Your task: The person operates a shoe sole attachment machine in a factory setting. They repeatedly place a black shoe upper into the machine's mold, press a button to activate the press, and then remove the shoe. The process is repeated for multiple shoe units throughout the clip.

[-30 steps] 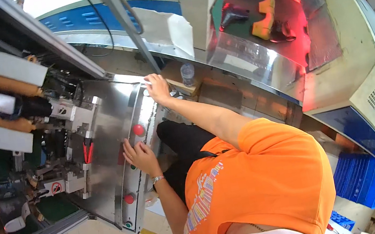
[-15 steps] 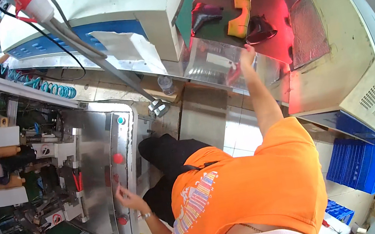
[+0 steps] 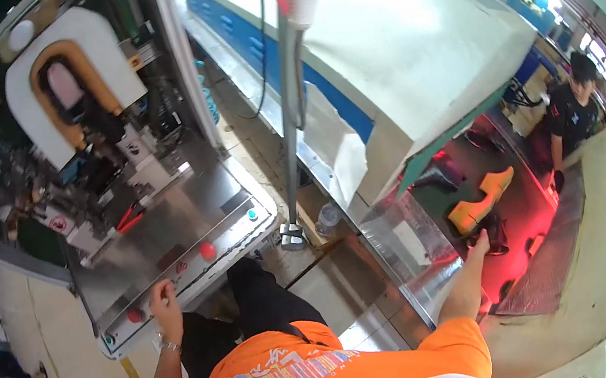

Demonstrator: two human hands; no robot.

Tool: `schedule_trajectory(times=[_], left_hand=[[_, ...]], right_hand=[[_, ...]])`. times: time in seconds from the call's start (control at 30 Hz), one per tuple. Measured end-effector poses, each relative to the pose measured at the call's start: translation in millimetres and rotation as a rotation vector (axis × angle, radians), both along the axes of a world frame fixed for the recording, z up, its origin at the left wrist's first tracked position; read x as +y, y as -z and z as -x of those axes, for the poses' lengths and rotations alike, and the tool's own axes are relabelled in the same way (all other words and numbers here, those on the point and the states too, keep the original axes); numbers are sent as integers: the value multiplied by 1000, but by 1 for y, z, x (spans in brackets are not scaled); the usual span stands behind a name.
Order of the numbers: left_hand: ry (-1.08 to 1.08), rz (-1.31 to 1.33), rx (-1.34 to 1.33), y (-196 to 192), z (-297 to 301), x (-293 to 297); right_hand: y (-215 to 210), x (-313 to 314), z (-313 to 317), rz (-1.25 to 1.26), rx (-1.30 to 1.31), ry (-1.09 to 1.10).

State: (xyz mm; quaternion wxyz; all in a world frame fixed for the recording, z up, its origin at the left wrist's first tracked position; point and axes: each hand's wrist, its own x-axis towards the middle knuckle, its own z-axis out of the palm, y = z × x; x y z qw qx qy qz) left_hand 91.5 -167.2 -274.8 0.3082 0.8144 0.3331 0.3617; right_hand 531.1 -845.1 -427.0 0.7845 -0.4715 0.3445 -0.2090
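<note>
On the right, my right hand (image 3: 479,246) reaches over the metal ledge (image 3: 392,242) of the belt opening. Its fingers close at the near end of a dark boot (image 3: 495,231), partly hiding the grip. A yellow shoe last (image 3: 483,203) lies just beyond that boot, and a dark purple boot (image 3: 440,172) lies farther left on the belt. At the left machine's front panel (image 3: 191,260), my left hand (image 3: 165,302) has curled fingers with nothing visible in them. It is beside a red button (image 3: 135,315), apart from the other red button (image 3: 207,250).
Red light falls on the belt (image 3: 523,232) inside the cream housing. A grey pole (image 3: 290,111) stands between the two machines. The left machine carries a dark boot piece (image 3: 66,88) inside a tan pad. Another person (image 3: 576,107) stands beyond the belt at the right.
My right hand has moved farther over the ledge to the dark boot. My left hand stays by the front panel, fingers curled. The view has turned, and another person now shows beyond the belt.
</note>
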Motion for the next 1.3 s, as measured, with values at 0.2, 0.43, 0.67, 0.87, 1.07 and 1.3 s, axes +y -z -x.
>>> schedule_trajectory(times=[0.2, 0.43, 0.67, 0.87, 1.07, 1.3], left_hand=[[248, 415, -126, -19, -43, -38], [827, 1488, 175, -39, -80, -130], [1203, 1811, -38, -85, -101, -172], [921, 1356, -668, -124, -86, -116], [716, 1158, -847, -106, -55, -59], [562, 713, -520, -109, 22, -4]], right_hand=[[-104, -17, 54, 834, 96, 197], [-249, 151, 171, 672, -215, -292], [-346, 275, 287, 395, -552, -1079], [-309, 349, 285, -175, -442, -1721], [-318, 459, 257, -119, -459, -1909], [-308, 577, 278, -547, -316, -1963]])
